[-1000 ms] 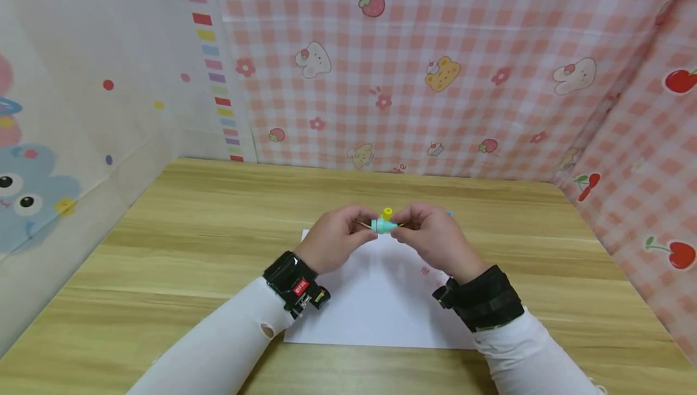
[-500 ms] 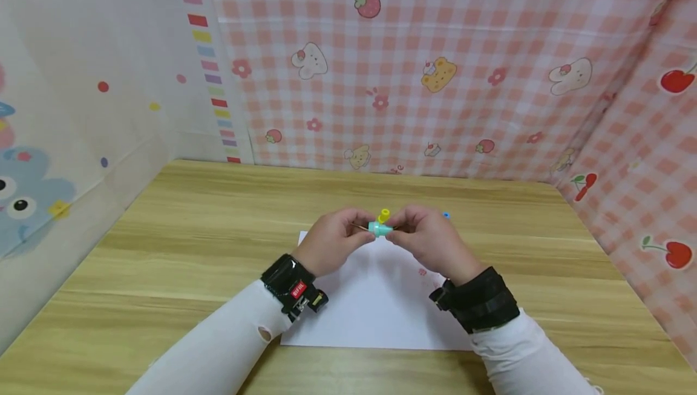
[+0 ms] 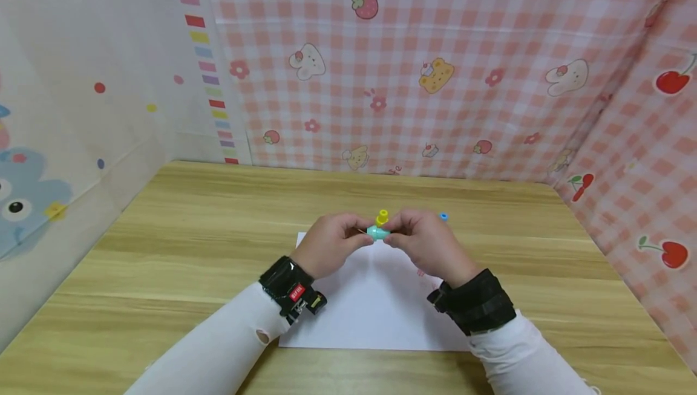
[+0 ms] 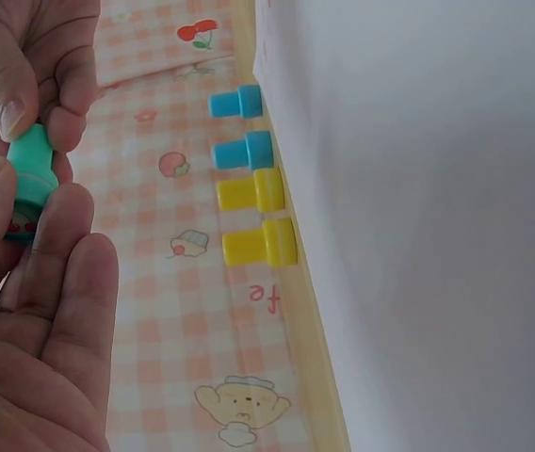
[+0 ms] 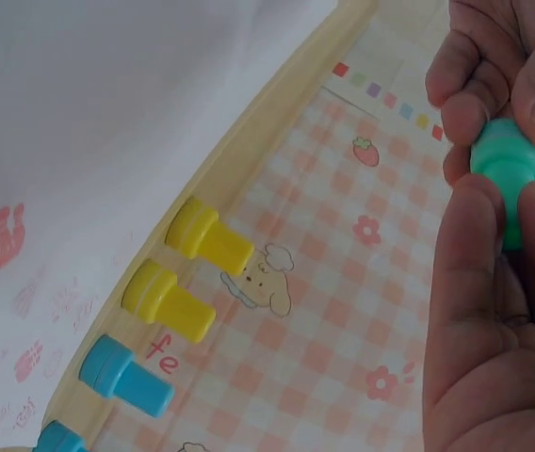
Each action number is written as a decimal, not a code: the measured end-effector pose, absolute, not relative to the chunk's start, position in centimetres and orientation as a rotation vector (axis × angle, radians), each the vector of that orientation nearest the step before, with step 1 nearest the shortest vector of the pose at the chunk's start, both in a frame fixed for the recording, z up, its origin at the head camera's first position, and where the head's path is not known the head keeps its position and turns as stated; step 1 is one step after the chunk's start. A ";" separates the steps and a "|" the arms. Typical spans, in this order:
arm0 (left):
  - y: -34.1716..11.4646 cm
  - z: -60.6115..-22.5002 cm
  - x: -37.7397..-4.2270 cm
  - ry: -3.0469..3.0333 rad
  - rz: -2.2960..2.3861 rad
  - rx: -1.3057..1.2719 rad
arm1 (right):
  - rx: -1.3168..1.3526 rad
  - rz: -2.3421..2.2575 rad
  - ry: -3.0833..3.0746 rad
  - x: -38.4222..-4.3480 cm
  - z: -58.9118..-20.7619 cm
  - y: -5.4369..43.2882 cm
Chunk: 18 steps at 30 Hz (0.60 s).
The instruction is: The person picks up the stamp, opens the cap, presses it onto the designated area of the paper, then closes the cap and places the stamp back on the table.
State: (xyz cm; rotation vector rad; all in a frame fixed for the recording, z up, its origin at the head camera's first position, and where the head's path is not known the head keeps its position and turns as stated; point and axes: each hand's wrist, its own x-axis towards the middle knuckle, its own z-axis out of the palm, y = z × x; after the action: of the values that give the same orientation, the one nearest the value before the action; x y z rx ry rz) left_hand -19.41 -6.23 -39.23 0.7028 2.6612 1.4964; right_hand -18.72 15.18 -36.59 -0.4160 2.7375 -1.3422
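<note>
A mint-green toy stamp (image 3: 378, 233) is held level between both hands over the far edge of the paper (image 3: 365, 310). My left hand (image 3: 329, 247) pinches its wide end with thumb and fingertips. The narrow handle end sits between the thumb and fingers of my right hand (image 3: 432, 247). In the left wrist view a small red picture shows on the stamp's (image 4: 32, 174) wide end, partly hidden by fingers. From the right wrist view, the same stamp (image 5: 508, 169) has its wide part at the left hand's fingertips.
Beyond the paper stand a yellow stamp (image 5: 208, 235), a second yellow stamp (image 5: 167, 299), a blue stamp (image 5: 124, 375) and another blue stamp (image 5: 60, 438) in a row. Red stamped prints (image 5: 2, 240) mark the paper's right side. A checked cloth (image 3: 327, 104) hangs behind the wooden table (image 3: 163, 250).
Both hands keep hold of the green stamp and have sunk slightly. The right fingers now cover more of its narrow end. The whole head view has shifted a little to the left.
</note>
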 end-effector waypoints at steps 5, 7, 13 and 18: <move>-6.3 -39.1 -19.3 2.664 1.509 0.699 | -0.436 -1.330 2.765 -18.6 -36.6 15.0; -6.3 -39.1 -19.4 2.652 1.521 0.710 | -0.433 -1.316 2.776 -18.5 -36.5 15.0; -6.3 -39.4 -19.5 2.617 1.526 0.733 | -0.422 -1.290 2.770 -18.4 -36.4 15.2; -6.4 -39.3 -19.4 2.581 1.466 0.718 | -0.427 -1.248 2.795 -18.5 -36.4 15.4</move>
State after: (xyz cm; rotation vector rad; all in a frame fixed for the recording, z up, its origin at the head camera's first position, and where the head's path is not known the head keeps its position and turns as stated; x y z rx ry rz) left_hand -19.45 -6.36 -39.33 0.7175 2.5806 1.4658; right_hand -18.49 15.38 -36.37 -0.4271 2.7947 -1.2481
